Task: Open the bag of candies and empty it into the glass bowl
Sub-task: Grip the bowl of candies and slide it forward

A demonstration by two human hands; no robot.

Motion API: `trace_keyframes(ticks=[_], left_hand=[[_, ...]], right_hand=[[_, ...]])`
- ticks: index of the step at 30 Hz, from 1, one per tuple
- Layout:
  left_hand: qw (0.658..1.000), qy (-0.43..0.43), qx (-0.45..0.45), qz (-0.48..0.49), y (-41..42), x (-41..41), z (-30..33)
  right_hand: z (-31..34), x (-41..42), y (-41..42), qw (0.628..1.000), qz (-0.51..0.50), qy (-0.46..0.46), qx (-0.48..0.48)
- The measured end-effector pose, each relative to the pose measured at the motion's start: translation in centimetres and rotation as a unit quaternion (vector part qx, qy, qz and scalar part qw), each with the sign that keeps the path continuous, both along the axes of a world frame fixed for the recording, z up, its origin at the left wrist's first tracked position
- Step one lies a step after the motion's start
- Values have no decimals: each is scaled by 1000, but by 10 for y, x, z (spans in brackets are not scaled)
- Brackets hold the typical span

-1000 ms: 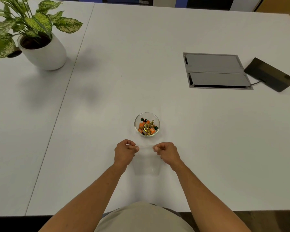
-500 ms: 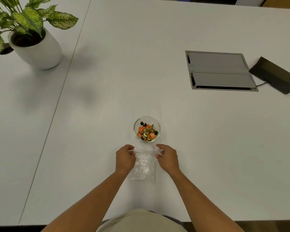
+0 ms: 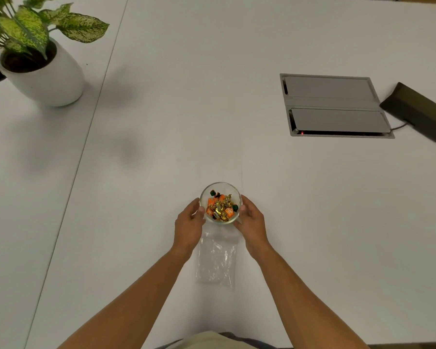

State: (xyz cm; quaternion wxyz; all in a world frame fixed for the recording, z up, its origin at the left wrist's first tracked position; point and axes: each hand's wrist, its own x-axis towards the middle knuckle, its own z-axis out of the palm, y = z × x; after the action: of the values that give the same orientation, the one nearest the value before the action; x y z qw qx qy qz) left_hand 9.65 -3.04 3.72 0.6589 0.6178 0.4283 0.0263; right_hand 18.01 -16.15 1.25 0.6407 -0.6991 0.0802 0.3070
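A potted plant [image 3: 33, 59] stands far left, well clear. The left hand [image 3: 189, 226] and right hand [image 3: 252, 222] cup the glass bowl [image 3: 220, 187] of candies [image 3: 220, 207]; the emptied bag [image 3: 216, 260] lies flat between the wrists. The emptying looks finished; only steadying the bowl remains. A cable hatch [image 3: 334, 105] sits far right, nothing obstructing.

Both hands cup the small clear glass bowl [image 3: 220, 187] of wrapped candies [image 3: 220, 207]
Left hand [image 3: 188, 225] and right hand [image 3: 251, 222] touch the bowl's sides; the empty clear plastic bag [image 3: 217, 258] lies flat just nearer than the bowl
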Motion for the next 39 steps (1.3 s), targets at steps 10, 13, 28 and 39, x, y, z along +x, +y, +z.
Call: trace_keyframes(ticks=[10,13,28,39], left_hand=[[999,-15,5,29,21,38,1],[999,-27,6,31,42,67,2],[995,-39,89,15,192,282,-4],[990,8,139,-32,258,376,-11]], right_hand=[[-3,40,27,999,-31,13,-21],[-1,72,48,999,-34,5,-18],[7,292,197,999,-35,-20,20],[-17,377,256,998,-55,-40,-19]])
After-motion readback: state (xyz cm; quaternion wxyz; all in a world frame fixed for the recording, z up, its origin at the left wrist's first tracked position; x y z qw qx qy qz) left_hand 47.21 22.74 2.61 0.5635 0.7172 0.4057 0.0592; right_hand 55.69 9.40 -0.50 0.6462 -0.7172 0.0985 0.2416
